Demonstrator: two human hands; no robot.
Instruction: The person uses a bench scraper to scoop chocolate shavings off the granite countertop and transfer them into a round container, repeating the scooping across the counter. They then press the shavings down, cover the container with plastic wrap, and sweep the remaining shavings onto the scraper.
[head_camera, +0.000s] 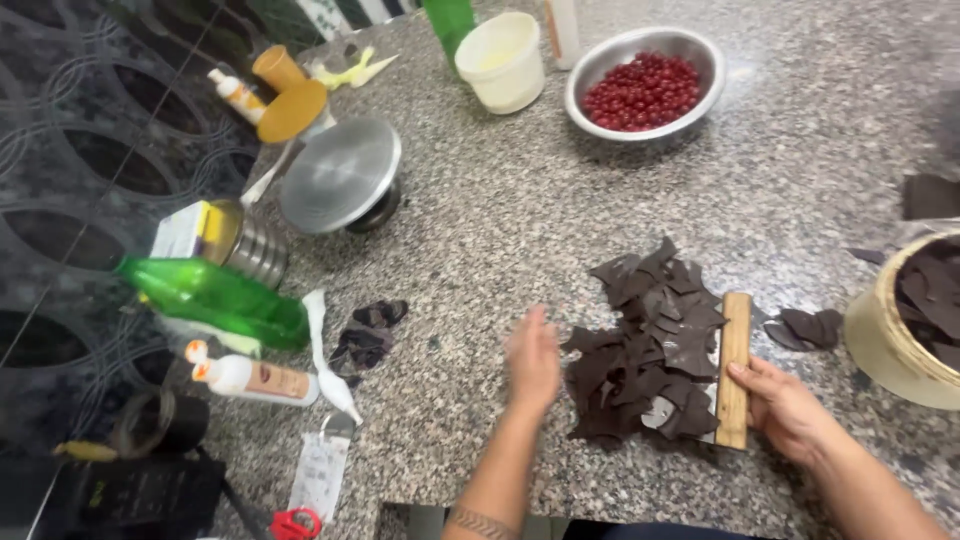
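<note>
On the speckled granite table, toward its near edge, a heap of dark chocolate shards lies spread between the person's two hands. The right hand is closed around the near end of a wooden-handled scraper, which stands on its long edge against the right side of the heap, touching the shards. The left hand is blurred, open and flat with nothing in it, just beside the left side of the heap; whether it touches the chocolate cannot be told. A few loose chocolate pieces lie to the right of the scraper, between it and a pale round container at the right edge that holds more dark shards. Toward the far edge sit a metal bowl of red cherries and, just left of it, a cream plastic tub. Along the left edge, well apart from the hands, are a metal turntable stand, a green plastic bottle lying on its side, a small white bottle with an orange cap also lying down, and a few dark scraps near them.
</note>
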